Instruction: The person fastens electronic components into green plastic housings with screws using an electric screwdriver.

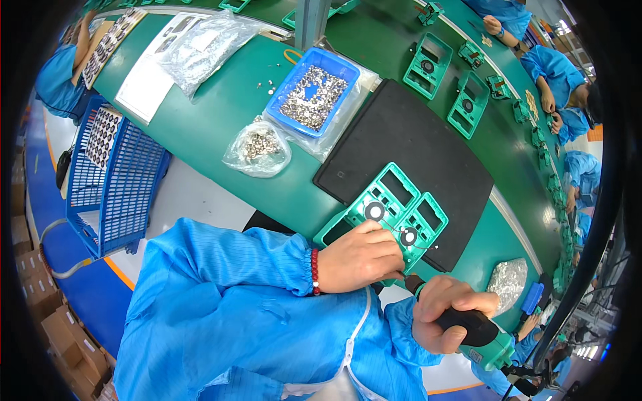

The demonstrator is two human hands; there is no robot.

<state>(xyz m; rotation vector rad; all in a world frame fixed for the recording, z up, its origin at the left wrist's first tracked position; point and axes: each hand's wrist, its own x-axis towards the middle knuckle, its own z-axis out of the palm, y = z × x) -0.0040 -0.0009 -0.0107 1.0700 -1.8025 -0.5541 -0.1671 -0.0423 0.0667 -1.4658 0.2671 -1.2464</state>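
Note:
Two green plastic housings (402,189) (437,209) lie side by side at the near edge of a black mat. Each carries a round black speaker (374,211) (408,236) with a pale centre; thin wires run by the right one. My left hand (361,259), a red bead bracelet at its wrist, rests over the housings' near part. Its fingers are curled together at the near edge, and what they pinch is hidden. My right hand (445,311) is wrapped round the black grip of a green electric screwdriver (485,344). The screwdriver's tip points at my left fingertips.
Beyond the black mat (414,147), more green housings (428,65) line the belt. A blue tray (275,112) of small metal parts and a bag of such parts (261,148) stand left. A blue basket (127,187) is farther left. A silvery bag (508,284) lies right; co-workers (568,100) sit beyond.

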